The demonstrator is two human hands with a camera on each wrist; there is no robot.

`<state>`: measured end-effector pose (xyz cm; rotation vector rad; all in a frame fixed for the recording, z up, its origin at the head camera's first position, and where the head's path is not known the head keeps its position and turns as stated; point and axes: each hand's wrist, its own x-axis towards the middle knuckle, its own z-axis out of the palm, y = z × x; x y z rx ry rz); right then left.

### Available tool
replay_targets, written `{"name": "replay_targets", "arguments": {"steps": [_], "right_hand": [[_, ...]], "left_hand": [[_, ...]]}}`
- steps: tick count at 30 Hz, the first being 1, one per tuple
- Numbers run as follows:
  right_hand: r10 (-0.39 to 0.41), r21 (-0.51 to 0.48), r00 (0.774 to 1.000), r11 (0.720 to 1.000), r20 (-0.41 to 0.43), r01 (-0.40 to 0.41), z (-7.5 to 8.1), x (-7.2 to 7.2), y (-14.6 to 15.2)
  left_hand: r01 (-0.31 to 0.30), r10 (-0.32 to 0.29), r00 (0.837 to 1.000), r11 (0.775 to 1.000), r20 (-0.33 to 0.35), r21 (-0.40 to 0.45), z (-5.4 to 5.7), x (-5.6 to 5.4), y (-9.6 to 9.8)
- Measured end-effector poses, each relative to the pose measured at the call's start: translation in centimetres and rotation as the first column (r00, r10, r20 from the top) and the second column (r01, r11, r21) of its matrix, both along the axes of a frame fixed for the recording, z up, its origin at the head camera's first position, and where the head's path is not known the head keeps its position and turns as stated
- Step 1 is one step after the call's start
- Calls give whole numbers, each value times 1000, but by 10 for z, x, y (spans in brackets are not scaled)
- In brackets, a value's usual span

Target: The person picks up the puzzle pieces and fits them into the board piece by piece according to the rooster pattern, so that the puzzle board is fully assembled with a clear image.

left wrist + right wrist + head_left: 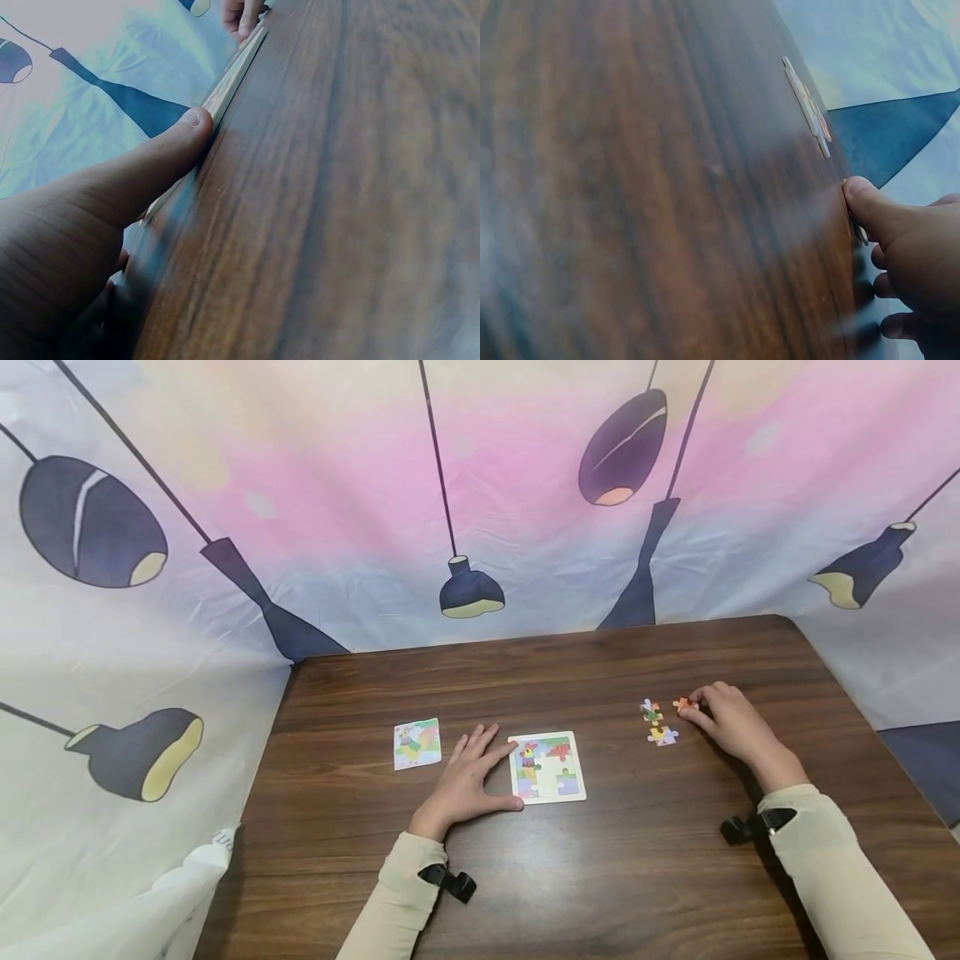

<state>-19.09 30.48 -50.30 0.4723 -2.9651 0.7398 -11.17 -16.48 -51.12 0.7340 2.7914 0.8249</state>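
A square jigsaw board (550, 779) with a rooster picture lies flat, several pieces set in it around a bare white gap. My left hand (467, 779) rests at its left side, fingers spread, with thumb and forefinger against the edge; the left wrist view shows the thumb (191, 124) along the board's side. Out to the right, my right hand (733, 722) pinches a red-orange puzzle piece (683, 704) between thumb and fingers, low at the table. Its thumb (862, 191) covers much of that piece in the right wrist view.
Left of the board lies a small rooster picture card (417, 744). A green-and-white puzzle piece (652, 712) and a yellow-and-purple puzzle piece (663, 736) lie close together beside my right hand. A printed curtain (375, 527) hangs behind the brown table (600, 877).
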Motion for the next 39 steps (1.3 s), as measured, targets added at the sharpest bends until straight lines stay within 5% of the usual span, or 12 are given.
{"name": "replay_targets", "arguments": {"steps": [12,21,25,34,39], "right_hand": [[11,-42,999,999,-41,-12,2,9,8],[4,48,1000,999,20,-5,5,13,-2],[4,24,1000,1000,-14,-4,6,16,-9],[164,-45,963,983,-214,-177,4,29,-75],[265,-35,943,960,-202,-277,4,41,-117]], "left_hand": [[-4,4,1000,1000,13,4,1,1,-1],[-7,7,1000,1000,25,-6,2,0,-1],[-5,5,1000,1000,20,-6,1,1,0],[2,-2,1000,1000,4,8,2,1,0],[1,-1,1000,1000,9,-3,2,0,1]]}}
